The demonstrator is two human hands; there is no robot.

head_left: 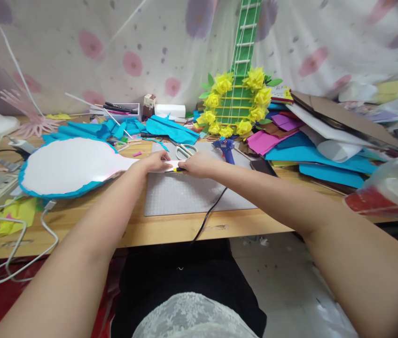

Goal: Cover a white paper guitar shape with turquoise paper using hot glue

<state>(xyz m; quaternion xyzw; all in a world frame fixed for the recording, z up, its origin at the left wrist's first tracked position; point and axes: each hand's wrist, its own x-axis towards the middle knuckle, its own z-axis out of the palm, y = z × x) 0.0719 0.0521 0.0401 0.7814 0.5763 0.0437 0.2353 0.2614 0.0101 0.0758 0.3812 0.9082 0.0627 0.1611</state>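
Note:
A white paddle-shaped board (68, 164) with blue paper around its rounded end lies on the left of the table. Its narrow neck runs right to my hands. My left hand (156, 162) is closed on that neck, pressing it down over the grey cutting mat (177, 199). Close beside it, my right hand (197, 164) is closed around a slim yellow and black tool (176, 169), which looks like a utility knife and lies against the neck. Its tip is too small to make out. Just behind my hands lie scissors (185, 150) with pale handles.
A blue glue gun (225, 149) and a dark phone (263, 167) lie right of my hands. Behind stands a green paper guitar (237, 101) with yellow flowers. Blue crepe paper (172, 129), stacked coloured sheets (311, 155) and a plastic-wrapped cup (389, 192) surround the mat. Cables (49, 230) hang left.

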